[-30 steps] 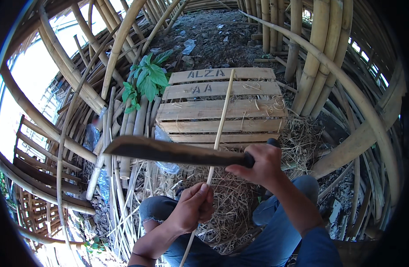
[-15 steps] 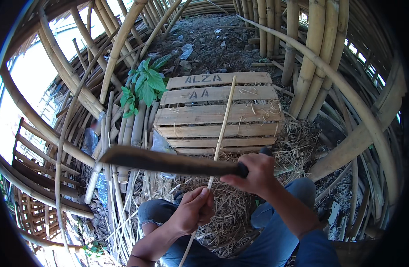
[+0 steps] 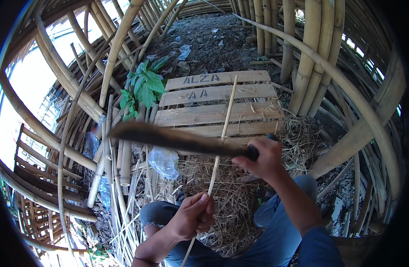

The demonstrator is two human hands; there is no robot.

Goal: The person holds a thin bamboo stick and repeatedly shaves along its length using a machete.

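Observation:
My left hand [image 3: 193, 216] is closed round a thin pale bamboo strip [image 3: 214, 174] low over my lap. The strip slants away from me, its far end over the slats of a wooden crate [image 3: 213, 115]. In my right hand [image 3: 261, 156] is the dark handle of a machete [image 3: 169, 139]. Its long, dark blade, blurred by motion, points to the left and crosses the strip above my left hand. Whether blade and strip touch, I cannot tell.
Shavings [image 3: 231, 209] cover the ground between my legs and beside the crate. Cut bamboo poles [image 3: 125, 164] and strips lie at the left near a green plant [image 3: 146, 86] and a clear plastic bag [image 3: 164, 163]. Bamboo posts [image 3: 318, 53] stand at the right.
My right hand has moved the machete up the strip, away from my left hand, and slightly right. The left hand keeps its hold and has shifted little. More of the plastic bag shows.

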